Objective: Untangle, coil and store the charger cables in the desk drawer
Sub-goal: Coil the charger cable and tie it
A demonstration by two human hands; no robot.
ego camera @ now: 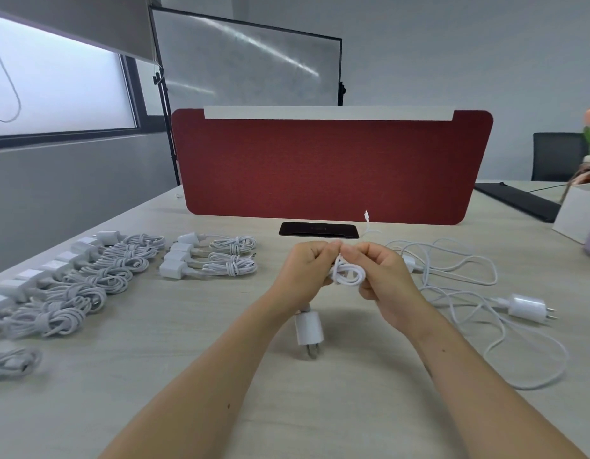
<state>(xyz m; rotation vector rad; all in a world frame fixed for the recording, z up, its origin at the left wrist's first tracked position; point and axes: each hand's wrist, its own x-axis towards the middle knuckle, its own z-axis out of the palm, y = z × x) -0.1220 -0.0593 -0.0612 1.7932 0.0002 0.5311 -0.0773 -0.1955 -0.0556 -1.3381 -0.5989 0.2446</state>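
My left hand (303,273) and my right hand (383,276) meet above the middle of the desk and both pinch a small white coiled cable (348,274). Its white plug adapter (308,329) hangs down below my left wrist, prongs pointing toward me. To the right lies a loose tangle of white cables (459,293) with another adapter (527,306). On the left, several coiled chargers (88,283) lie in a diagonal row, and a second group of coiled chargers (209,260) sits nearer the middle. No drawer is in view.
A red felt divider (330,167) stands across the desk behind a black cable grommet (318,230). A white box (576,213) and a black mat (518,200) sit at the far right. One more coiled cable (12,362) lies at the left edge.
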